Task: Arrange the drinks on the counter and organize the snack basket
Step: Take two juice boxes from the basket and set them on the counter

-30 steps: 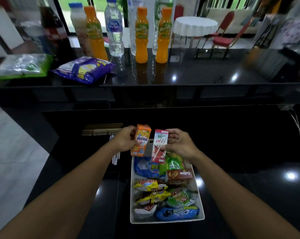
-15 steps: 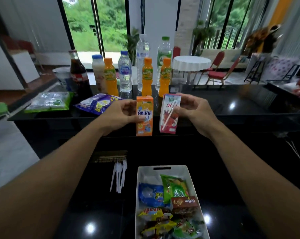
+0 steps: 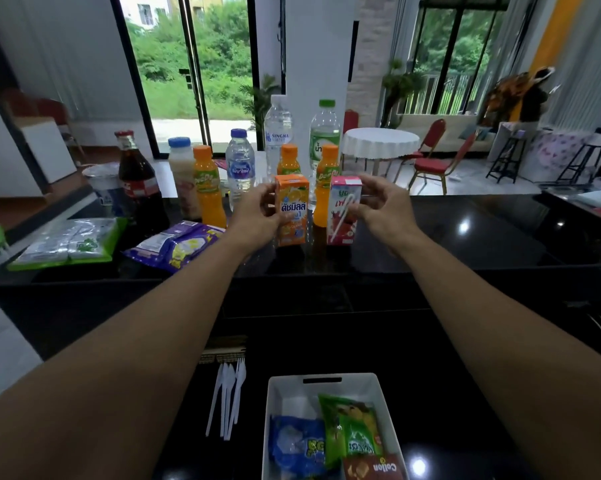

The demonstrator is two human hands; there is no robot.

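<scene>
Standing both cartons on the raised counter (image 3: 465,244), the left hand (image 3: 257,211) clasps the orange milk carton (image 3: 292,209), the right hand (image 3: 378,206) the pink one (image 3: 344,209); a careless release risks toppling them against the orange juice bottles (image 3: 325,183) just behind.

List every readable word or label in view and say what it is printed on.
"SINGHA": tall clear water bottle
"DeeDo": orange juice bottle
"Collon": brown snack box in the basket, seen upside down
Thai lettering: orange carton in left hand, pink carton at right hand
Cola bottle label and other labels: too blurred.
</scene>
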